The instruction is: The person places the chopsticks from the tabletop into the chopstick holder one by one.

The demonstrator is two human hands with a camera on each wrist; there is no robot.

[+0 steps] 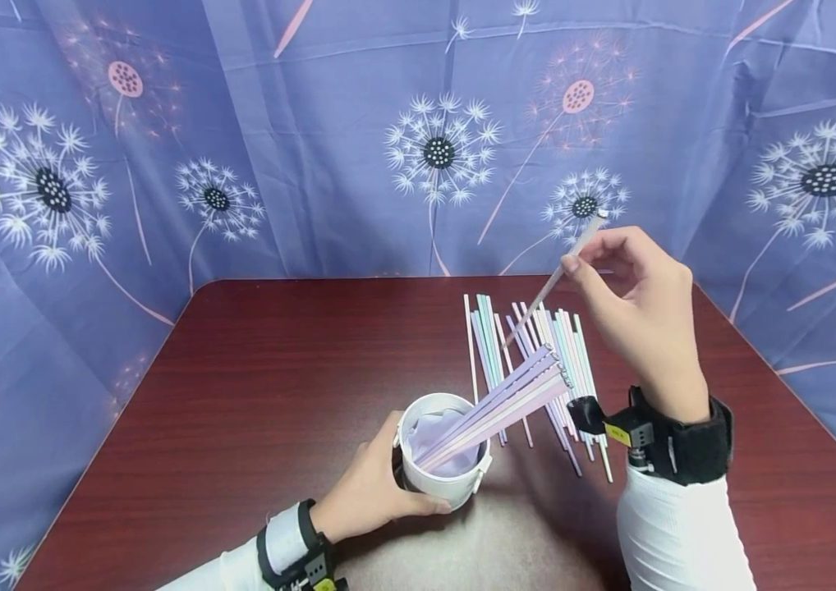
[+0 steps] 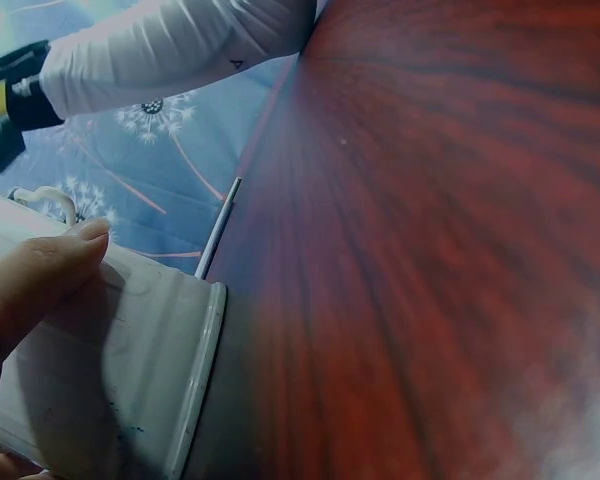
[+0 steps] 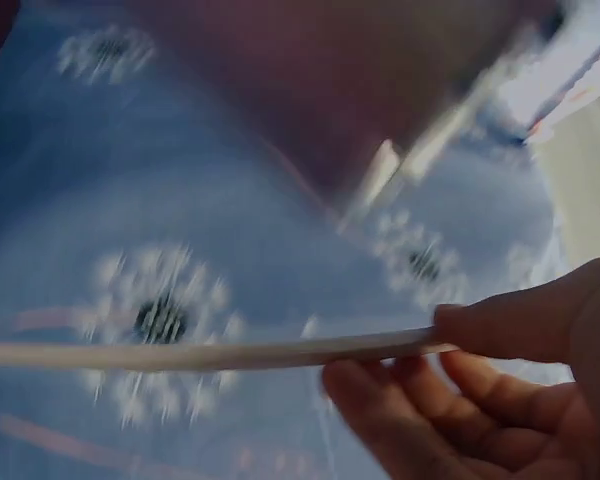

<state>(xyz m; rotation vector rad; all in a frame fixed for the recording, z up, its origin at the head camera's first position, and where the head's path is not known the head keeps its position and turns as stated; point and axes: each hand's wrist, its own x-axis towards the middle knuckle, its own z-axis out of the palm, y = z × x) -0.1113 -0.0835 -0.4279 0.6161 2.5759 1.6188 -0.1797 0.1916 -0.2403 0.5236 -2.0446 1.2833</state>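
Note:
A small white bucket [image 1: 455,491] with side lugs stands tilted over the table in my left hand [image 1: 366,488], whose thumb and fingers curl round its wall. Inside it leans a bunch of purple, white and pink straws [image 1: 492,404], fanning out to the right. Up and to the right, my right hand [image 1: 640,304] pinches a pale straw [image 1: 551,281] between thumb and fingers. The right wrist view shows this straw [image 3: 230,355] lying across, with the thumb above it and fingers below. In the left wrist view my left thumb [image 2: 45,265] presses the bucket's wall [image 2: 150,370].
Loose pastel straws [image 1: 488,336] in white, green, pink and purple lie on the dark red table [image 1: 277,377], right of the bucket. A blue curtain [image 1: 344,164] with dandelion prints hangs behind and beside the table.

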